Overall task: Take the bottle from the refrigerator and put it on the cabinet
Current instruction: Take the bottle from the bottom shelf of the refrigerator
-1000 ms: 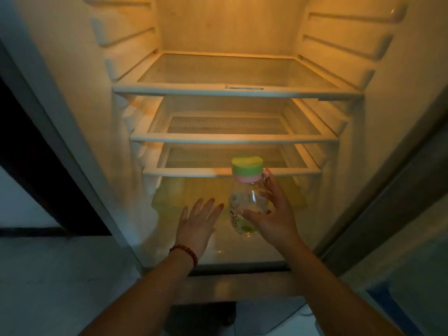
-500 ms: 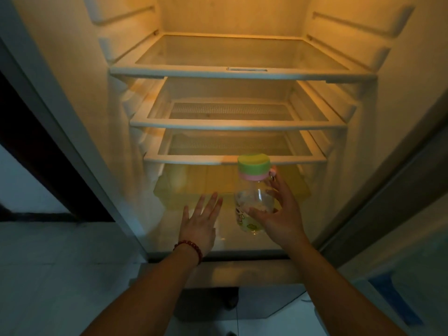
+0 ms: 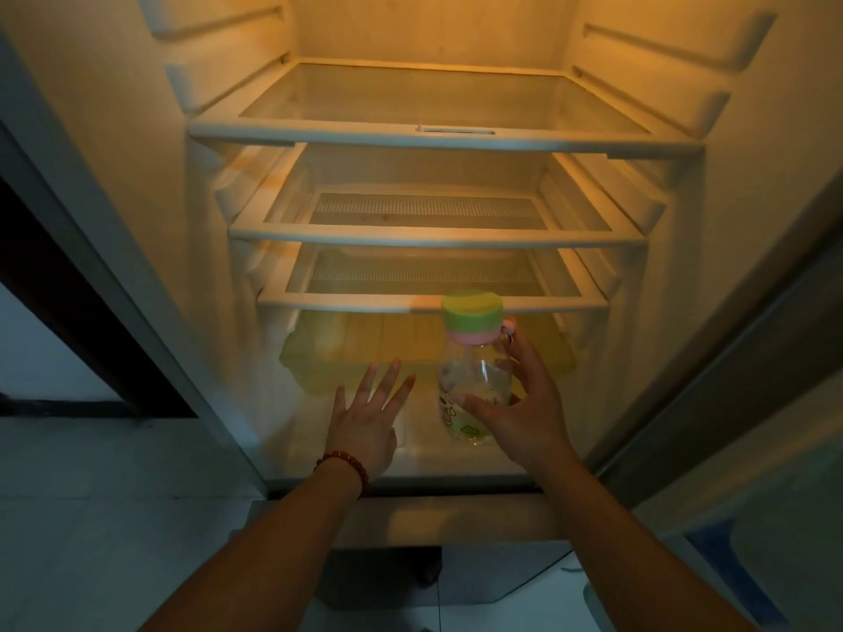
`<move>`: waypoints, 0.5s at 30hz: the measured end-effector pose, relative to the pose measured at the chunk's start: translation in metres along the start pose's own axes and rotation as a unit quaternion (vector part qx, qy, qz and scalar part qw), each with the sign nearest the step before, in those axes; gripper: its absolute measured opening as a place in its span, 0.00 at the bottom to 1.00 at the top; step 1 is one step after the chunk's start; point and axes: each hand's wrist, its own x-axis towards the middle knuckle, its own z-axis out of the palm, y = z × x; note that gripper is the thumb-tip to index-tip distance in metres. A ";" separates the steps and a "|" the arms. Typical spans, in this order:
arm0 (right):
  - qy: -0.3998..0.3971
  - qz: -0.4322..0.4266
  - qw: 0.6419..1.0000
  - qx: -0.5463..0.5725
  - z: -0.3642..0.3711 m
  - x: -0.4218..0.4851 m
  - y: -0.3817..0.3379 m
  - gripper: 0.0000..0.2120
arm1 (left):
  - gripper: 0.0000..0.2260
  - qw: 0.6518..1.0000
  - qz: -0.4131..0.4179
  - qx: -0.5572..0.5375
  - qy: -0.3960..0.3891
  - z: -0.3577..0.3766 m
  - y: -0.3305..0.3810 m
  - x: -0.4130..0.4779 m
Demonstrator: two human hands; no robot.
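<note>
A clear bottle (image 3: 470,385) with a yellow, green and pink cap stands upright on the bottom floor of the open refrigerator (image 3: 219,98). My right hand (image 3: 520,412) wraps around its right side, thumb across the front and fingers behind it. My left hand (image 3: 367,417), with a red bead bracelet on the wrist, is spread flat just left of the bottle, fingers straight and not touching it. The cabinet is out of view.
Three empty shelves (image 3: 438,234) sit above the bottle, and a yellowish drawer (image 3: 365,353) lies behind it. The lowest shelf edge is just behind the cap. The refrigerator's door frame (image 3: 730,358) runs along the right. Pale floor tiles (image 3: 91,517) lie at lower left.
The view has tilted and drawn slightly nearer, so the shelves sit a little differently in the frame. Both hands and the bottle keep nearly the same pose.
</note>
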 end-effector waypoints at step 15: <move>-0.019 -0.027 0.999 0.026 0.026 -0.038 -0.030 0.43 | 0.33 0.968 0.003 -0.213 0.129 -0.048 -0.013 -0.057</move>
